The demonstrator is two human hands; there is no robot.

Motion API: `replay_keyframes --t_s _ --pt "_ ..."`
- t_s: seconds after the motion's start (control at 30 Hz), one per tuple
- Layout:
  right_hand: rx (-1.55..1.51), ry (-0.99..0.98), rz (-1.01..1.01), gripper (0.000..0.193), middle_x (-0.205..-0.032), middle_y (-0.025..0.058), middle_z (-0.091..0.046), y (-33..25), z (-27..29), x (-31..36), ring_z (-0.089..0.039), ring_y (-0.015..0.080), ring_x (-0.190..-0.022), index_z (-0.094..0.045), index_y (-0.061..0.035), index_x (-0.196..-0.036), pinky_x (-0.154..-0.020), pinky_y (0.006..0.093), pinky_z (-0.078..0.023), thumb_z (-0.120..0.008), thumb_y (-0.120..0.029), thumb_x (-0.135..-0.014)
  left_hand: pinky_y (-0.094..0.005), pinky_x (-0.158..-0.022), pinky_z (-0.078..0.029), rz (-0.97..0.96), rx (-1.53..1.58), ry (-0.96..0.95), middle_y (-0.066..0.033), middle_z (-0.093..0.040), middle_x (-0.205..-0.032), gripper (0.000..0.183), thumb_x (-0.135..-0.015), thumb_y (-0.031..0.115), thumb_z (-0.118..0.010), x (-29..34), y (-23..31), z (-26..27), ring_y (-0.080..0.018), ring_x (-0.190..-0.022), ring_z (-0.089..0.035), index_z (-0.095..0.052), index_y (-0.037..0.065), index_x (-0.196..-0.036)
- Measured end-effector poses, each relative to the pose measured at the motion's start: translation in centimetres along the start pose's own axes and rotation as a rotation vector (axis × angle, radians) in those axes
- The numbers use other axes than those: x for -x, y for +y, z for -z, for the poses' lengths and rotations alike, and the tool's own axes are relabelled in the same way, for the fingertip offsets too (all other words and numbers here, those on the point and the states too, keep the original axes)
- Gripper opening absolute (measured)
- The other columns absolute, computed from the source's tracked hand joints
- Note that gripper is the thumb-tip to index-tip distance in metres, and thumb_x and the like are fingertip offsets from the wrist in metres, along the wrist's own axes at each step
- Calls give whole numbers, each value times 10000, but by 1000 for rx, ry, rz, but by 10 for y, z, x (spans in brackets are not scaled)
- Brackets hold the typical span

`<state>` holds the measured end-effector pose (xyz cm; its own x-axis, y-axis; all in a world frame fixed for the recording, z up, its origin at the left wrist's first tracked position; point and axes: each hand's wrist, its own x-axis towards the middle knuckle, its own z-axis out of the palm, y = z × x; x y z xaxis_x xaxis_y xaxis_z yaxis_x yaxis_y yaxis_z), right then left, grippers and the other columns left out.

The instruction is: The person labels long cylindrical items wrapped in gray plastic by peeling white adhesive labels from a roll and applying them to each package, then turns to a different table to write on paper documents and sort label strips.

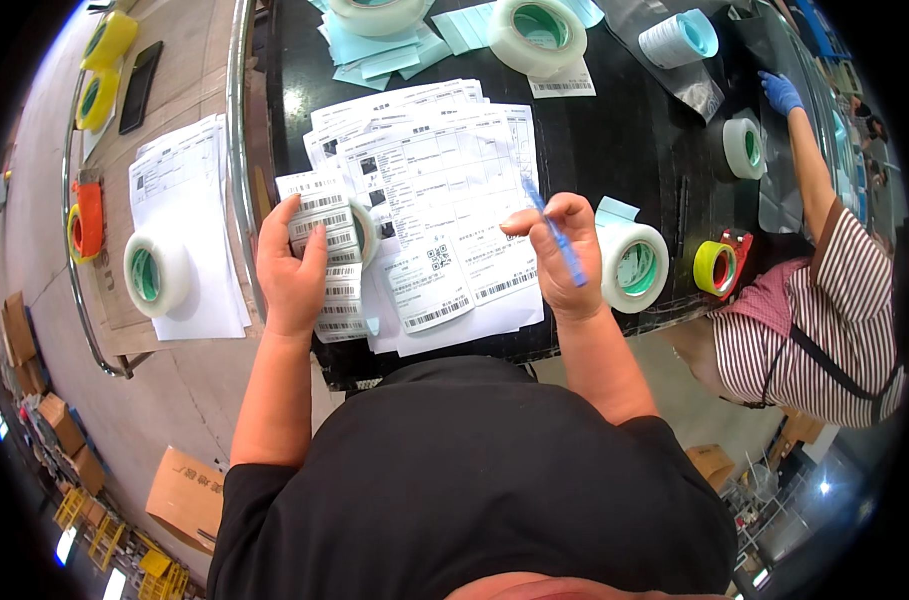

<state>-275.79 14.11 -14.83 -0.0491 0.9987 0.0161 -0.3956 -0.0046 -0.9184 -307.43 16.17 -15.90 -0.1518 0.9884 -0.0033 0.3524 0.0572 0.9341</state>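
My left hand point(292, 268) holds a long strip of white barcode labels point(326, 235) over the near edge of a black table point(624, 130). My right hand point(562, 250) grips a blue pen point(554, 232), its tip just above a stack of printed white sheets point(436, 210) that lie between both hands. A roll of clear tape point(362, 232) sits partly hidden behind the label strip.
A clear tape roll point(634, 266) lies right of my right hand, a yellow tape dispenser point(718, 266) beyond it. More tape rolls point(536, 32) and pale blue slips point(379, 50) lie at the back. A co-worker's blue-gloved hand point(780, 92) reaches in at right. A side table point(189, 110) at left holds papers and tape.
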Motion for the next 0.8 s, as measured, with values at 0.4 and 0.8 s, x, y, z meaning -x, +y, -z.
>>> replay_keyframes --t_s 0.4,0.8 --pt "571 209 94 181 -907 73 -689 30 -1 -23 -633 120 -787 -682 8 -1076 -736 253 -513 -693 -90 -924 -317 -984 -489 209 274 -36 -161 -572 -1281 480 -934 -56 -571 5 22 4 -193 -1138 -594 -443 -59 -1397" --pt "788 76 225 163 -830 115 -698 39 8 -32 -678 249 -737 -701 -26 -937 -699 328 -544 -684 -5 -776 -320 -998 -487 228 296 -134 -186 -532 -1366 638 -929 -85 -533 5 24 3 -203 -1207 -572 -259 -73 -1505"
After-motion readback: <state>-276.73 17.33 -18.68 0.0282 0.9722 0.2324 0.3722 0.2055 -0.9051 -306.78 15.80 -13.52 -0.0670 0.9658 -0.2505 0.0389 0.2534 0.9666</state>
